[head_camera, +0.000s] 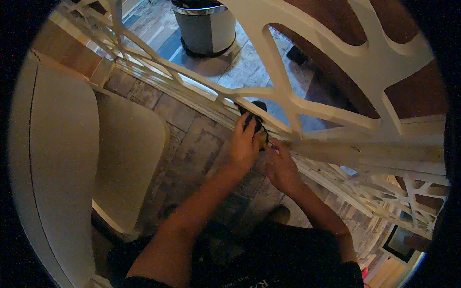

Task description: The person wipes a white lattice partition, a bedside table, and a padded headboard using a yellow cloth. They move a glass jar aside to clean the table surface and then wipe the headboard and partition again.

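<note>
My left hand [243,147] is closed around a small black and yellow tool [264,138], up against the lower edge of a white cut-out lattice panel [284,84]. A black part of it shows beyond the panel's edge; its exact kind is unclear in the dim light. Just right of the tool is my right hand [284,171], its fingers bent and the fingertips close to the tool's near end. Whether those fingertips pinch something small is too blurred to tell.
A pale chair seat [129,154] and its curved back [61,151] stand to the left. Behind the lattice is a metal-rimmed bin [205,30] on plank-patterned flooring [187,144]. A white post [360,151] and another lattice section [381,190] are at right, near a dark-framed panel [399,243].
</note>
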The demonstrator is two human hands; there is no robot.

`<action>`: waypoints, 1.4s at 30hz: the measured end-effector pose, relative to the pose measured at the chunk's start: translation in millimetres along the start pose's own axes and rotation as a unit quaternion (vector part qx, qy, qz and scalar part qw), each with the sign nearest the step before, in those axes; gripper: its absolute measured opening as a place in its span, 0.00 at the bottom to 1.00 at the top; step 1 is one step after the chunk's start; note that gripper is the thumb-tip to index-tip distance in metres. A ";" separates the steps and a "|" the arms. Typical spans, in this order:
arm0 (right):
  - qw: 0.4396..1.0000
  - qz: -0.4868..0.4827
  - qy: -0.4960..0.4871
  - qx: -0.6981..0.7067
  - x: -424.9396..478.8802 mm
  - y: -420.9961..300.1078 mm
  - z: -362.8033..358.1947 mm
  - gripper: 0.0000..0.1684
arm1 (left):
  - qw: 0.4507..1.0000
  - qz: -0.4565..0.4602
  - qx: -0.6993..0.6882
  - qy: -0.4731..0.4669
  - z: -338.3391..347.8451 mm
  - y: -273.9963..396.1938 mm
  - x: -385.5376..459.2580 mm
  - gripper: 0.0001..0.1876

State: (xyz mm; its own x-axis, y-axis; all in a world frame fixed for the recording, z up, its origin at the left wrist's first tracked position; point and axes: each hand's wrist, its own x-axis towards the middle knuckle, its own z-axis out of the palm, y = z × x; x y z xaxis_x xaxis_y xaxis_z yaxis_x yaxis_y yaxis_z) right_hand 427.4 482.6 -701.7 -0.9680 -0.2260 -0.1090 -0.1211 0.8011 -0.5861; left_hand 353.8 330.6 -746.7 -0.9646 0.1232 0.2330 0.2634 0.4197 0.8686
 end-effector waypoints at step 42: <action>0.999 0.007 -0.006 0.040 -18.4 24.1 6.8 0.29 | 0.983 -0.035 0.053 -0.174 29.3 -25.4 -48.9 0.29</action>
State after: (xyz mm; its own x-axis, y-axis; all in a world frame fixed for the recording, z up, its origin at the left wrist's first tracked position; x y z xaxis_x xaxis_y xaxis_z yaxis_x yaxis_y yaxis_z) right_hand 443.7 502.3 -719.3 -0.9669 -0.2214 -0.1270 -0.0883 0.7571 -0.6473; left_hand 394.5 340.3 -793.0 -0.9236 0.3834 -0.0048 0.2144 0.5266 0.8226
